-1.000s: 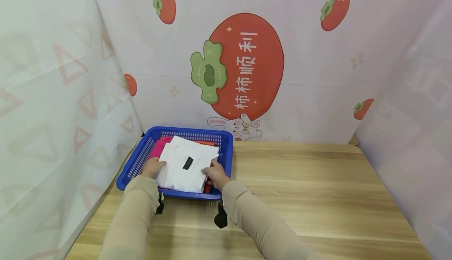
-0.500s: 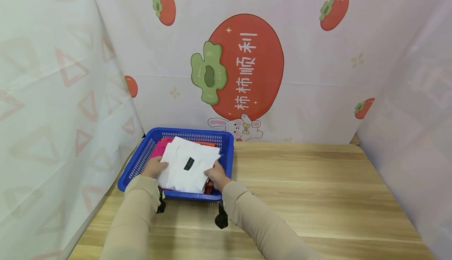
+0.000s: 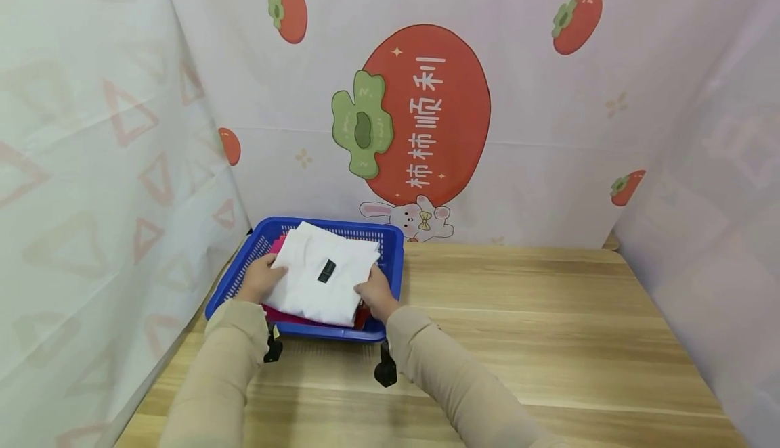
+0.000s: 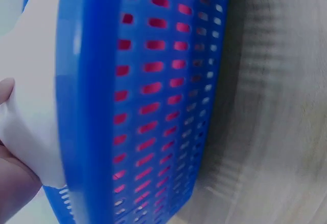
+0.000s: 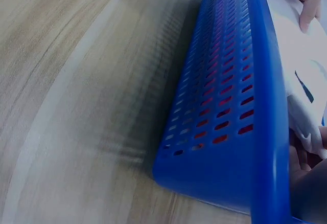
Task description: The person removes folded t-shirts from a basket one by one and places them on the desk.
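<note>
A folded white garment (image 3: 311, 296) with a black label (image 3: 326, 271) is in the blue plastic basket (image 3: 350, 333), above other folded cloth. At its left edge my left hand (image 3: 257, 281) grips it, the thumb on top and the fingers under. My right hand (image 3: 378, 295) pinches the right edge in the same way. Beneath lies pink cloth (image 3: 291, 319), with a bit of red cloth (image 3: 363, 315) by the right hand. Through the slots in the basket wall (image 4: 148, 106), pink shows in the left wrist view. Fingers under the garment are mostly hidden.
The basket stands at the back left of a wooden table (image 3: 536, 326). Printed white cloth hangs as a back wall (image 3: 518, 184) and along both sides, close to the basket's left. A black wrist camera (image 3: 386, 367) hangs by the basket's front rim.
Both hands have shifted the white garment slightly toward the back of the basket and raised it a little. More pink cloth shows at the front. The basket has stayed in place.
</note>
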### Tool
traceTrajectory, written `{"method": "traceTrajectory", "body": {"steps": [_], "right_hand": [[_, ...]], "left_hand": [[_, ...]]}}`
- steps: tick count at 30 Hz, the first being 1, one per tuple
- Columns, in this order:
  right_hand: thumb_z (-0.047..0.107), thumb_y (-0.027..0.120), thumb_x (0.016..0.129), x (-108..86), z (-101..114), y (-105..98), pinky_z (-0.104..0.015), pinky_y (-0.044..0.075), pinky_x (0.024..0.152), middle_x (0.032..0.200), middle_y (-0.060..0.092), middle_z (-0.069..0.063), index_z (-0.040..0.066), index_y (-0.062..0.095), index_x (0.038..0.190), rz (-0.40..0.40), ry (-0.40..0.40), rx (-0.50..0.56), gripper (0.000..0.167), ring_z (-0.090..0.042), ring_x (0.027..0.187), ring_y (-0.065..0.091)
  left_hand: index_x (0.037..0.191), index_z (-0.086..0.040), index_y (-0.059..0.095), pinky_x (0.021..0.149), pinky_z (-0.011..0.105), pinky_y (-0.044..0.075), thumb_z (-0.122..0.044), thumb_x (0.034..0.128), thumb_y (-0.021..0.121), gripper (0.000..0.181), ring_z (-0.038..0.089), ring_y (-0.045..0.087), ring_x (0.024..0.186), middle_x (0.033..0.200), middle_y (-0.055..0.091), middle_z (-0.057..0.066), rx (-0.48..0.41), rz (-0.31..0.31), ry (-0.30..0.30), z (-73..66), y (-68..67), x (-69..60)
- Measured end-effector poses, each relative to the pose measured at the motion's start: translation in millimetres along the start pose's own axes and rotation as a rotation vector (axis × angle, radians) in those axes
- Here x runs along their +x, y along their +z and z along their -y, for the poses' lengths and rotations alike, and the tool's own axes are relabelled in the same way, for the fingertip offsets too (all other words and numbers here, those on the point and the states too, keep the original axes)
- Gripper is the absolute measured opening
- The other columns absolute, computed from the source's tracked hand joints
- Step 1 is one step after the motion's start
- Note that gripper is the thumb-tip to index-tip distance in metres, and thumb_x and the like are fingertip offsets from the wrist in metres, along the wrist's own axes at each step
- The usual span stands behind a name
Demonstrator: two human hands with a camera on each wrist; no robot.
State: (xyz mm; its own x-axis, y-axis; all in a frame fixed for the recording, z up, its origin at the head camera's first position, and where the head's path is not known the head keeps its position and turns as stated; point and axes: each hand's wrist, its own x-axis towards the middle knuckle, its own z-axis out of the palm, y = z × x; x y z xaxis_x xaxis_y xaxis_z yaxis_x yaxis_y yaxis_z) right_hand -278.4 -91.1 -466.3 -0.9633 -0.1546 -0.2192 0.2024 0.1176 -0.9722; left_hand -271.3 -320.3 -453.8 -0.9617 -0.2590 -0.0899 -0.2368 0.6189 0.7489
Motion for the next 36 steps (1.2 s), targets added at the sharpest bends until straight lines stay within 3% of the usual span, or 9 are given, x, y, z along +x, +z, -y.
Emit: {"method": "traceTrajectory", "body": {"steps": [3,6,9,12,15,19,26,30,36], "right_hand": [[-0.02,0.046,0.072,-2.0,6,-5,-0.033,0.042,0.081,0.135,0.029,-0.014,0.007,0.017,0.138,0.019,-0.063,0.019,0.077,-0.027,0.115,0.036],[-0.021,0.045,0.071,-3.8,15,-12,-0.033,0.043,0.079,0.141,0.014,-0.013,0.011,0.001,0.14,0.043,-0.082,0.055,0.087,-0.028,0.116,0.034],[-0.02,0.043,0.074,-6.1,23,-18,-0.032,0.046,0.068,0.136,0.023,-0.021,0.017,-0.004,0.139,0.066,-0.071,0.094,0.089,-0.028,0.103,0.046],[-0.019,0.042,0.076,-7.9,29,-23,-0.031,0.048,0.064,0.124,0.037,-0.025,0.021,-0.003,0.14,0.08,-0.068,0.098,0.088,-0.027,0.092,0.052],[-0.018,0.044,0.076,-9.6,31,-26,-0.032,0.048,0.064,0.123,0.039,-0.024,0.022,0.004,0.14,0.07,-0.087,0.049,0.085,-0.027,0.091,0.052],[-0.017,0.046,0.075,-11.2,30,-32,-0.033,0.047,0.07,0.127,0.036,-0.023,0.019,0.014,0.14,0.057,-0.093,-0.003,0.08,-0.029,0.099,0.049],[-0.015,0.045,0.078,-14.8,36,-49,-0.038,0.044,0.077,0.127,0.036,-0.024,0.014,0.017,0.139,0.085,-0.079,0.031,0.073,-0.032,0.105,0.046],[-0.013,0.045,0.078,-19.0,37,-59,-0.041,0.043,0.079,0.128,0.036,-0.024,0.015,0.02,0.138,0.073,-0.057,0.029,0.071,-0.033,0.107,0.045],[-0.013,0.045,0.08,-26.0,36,-73,-0.04,0.043,0.079,0.131,0.032,-0.023,0.013,0.019,0.138,0.075,-0.074,0.022,0.069,-0.033,0.111,0.041]], "left_hand": [[0.123,0.006,0.041,0.08,0.045,0.04,-0.012,0.0852,0.049,0.042,0.035,0.046,0.099,0.12,0.043,0.026,-0.052,-0.019,0.012,-2.4,-0.2,-1.9],[0.129,0.002,0.036,0.082,0.046,0.039,-0.011,0.0854,0.049,0.047,0.035,0.044,0.103,0.125,0.04,0.024,-0.105,-0.038,0.037,-4.7,-1.0,-3.2],[0.134,-0.007,0.032,0.085,0.047,0.036,-0.01,0.0851,0.05,0.052,0.034,0.039,0.111,0.131,0.034,0.02,-0.148,-0.062,0.069,-7.8,-2.7,-5.3],[0.136,-0.014,0.028,0.09,0.047,0.031,-0.007,0.0846,0.05,0.057,0.032,0.029,0.12,0.137,0.027,0.015,-0.164,-0.079,0.1,-13.9,-5.3,-9.7],[0.137,-0.017,0.027,0.092,0.048,0.028,-0.006,0.084,0.051,0.059,0.032,0.024,0.123,0.138,0.025,0.013,-0.148,-0.093,0.131,-20.7,-6.8,-16.2],[0.135,-0.02,0.031,0.09,0.047,0.032,-0.009,0.0854,0.05,0.054,0.032,0.029,0.119,0.136,0.028,0.015,-0.144,-0.096,0.143,-26.8,-5.5,-25.0],[0.134,-0.022,0.033,0.08,0.044,0.04,-0.017,0.0884,0.048,0.048,0.031,0.043,0.103,0.134,0.031,0.018,-0.185,-0.068,0.107,-38.9,1.9,-41.8],[0.133,-0.02,0.035,0.076,0.043,0.042,-0.016,0.088,0.048,0.048,0.031,0.047,0.096,0.129,0.037,0.021,-0.187,-0.086,0.114,-45.6,8.9,-49.2],[0.133,-0.02,0.035,0.079,0.043,0.041,-0.016,0.087,0.05,0.048,0.03,0.047,0.097,0.126,0.041,0.02,-0.233,-0.082,0.099,-53.5,19.8,-56.3]]}}
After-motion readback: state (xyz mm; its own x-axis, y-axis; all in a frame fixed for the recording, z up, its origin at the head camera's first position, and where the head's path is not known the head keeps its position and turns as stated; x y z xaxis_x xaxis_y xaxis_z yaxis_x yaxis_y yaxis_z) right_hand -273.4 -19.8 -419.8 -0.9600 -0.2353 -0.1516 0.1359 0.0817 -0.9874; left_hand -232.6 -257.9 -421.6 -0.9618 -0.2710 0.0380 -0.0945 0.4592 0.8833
